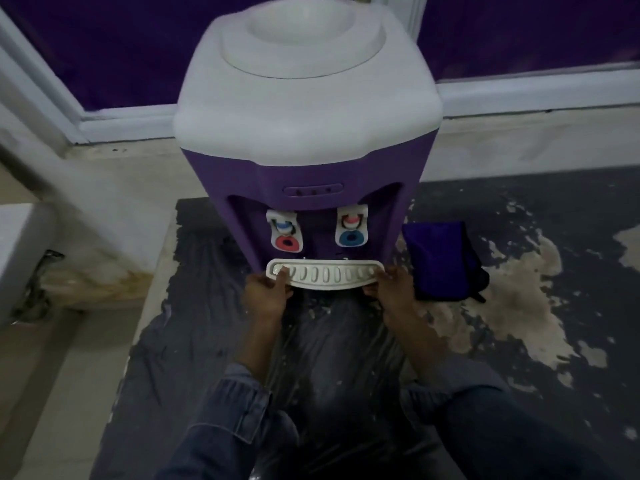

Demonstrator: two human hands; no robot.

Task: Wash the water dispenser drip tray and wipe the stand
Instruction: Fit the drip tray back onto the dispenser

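Note:
A purple water dispenser [304,174] with a white top stands on a dark, worn surface [339,341]. Two taps hang in its front recess. At its base sits the white slotted drip tray [325,276]. My left hand [266,289] grips the tray's left end, thumb on top. My right hand [391,284] grips the tray's right end. The tray is still at the dispenser's base, level. A folded purple cloth [443,261] lies just right of the dispenser.
The dark covering is peeling, with pale patches [512,306] at the right. A white window frame [519,95] and purple panes run behind. A white object [20,258] and a dark cable sit at the left edge.

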